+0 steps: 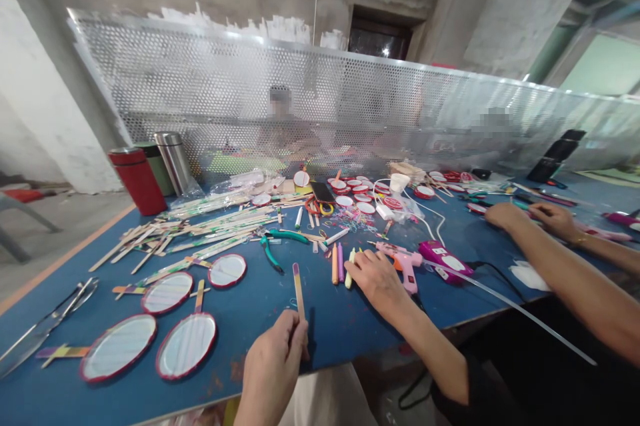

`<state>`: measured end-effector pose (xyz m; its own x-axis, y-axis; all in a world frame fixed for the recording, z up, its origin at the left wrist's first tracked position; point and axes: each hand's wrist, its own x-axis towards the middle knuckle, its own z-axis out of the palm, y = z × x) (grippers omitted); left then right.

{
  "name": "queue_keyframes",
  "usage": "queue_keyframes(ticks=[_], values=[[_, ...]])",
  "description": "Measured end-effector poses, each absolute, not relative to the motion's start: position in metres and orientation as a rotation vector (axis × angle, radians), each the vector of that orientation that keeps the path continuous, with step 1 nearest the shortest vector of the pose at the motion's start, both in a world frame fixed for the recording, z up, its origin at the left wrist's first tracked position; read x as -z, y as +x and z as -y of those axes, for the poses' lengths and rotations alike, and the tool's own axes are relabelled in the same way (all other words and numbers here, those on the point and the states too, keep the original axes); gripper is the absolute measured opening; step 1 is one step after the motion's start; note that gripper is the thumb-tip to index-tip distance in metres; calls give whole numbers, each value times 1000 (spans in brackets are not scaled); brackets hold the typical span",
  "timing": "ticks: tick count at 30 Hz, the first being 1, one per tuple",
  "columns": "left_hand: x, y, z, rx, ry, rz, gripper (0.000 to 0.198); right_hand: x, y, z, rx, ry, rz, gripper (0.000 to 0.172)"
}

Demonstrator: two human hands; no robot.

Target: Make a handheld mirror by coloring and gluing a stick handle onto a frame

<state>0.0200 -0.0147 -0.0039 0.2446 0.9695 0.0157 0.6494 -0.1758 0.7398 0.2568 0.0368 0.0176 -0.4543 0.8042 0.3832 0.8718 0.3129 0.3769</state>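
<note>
My left hand (274, 359), at the front edge of the table, is closed around the lower part of a wooden craft stick (299, 289). The stick stands roughly upright, its top coloured purple and yellow. My right hand (375, 276) lies on the table with its fingertips on a pale yellow-green marker (349, 271). Beside that marker are a purple marker (341, 262) and an orange marker (335, 265). A pink glue gun (407, 263) rests just beyond my right hand, a long glue stick (520, 309) trailing from it.
Several round red-rimmed discs with stick handles (186, 345) lie at left. Behind them are loose craft sticks (200, 233) and teal-handled pliers (273, 249). A red flask (137, 181) stands back left. A co-worker's hands (507, 216) work at right. A perforated metal screen (210, 93) borders the table.
</note>
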Motion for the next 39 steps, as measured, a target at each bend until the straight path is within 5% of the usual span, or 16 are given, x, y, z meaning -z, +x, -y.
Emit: queue_keyframes(ticks=[32, 39], values=[[-1, 23, 18, -669, 1855, -1498, 28, -39, 238, -53, 710, -1309, 2441, 15], [-3, 24, 18, -701, 1845, -1478, 30, -19, 197, 1, -92, -955, 1436, 14]])
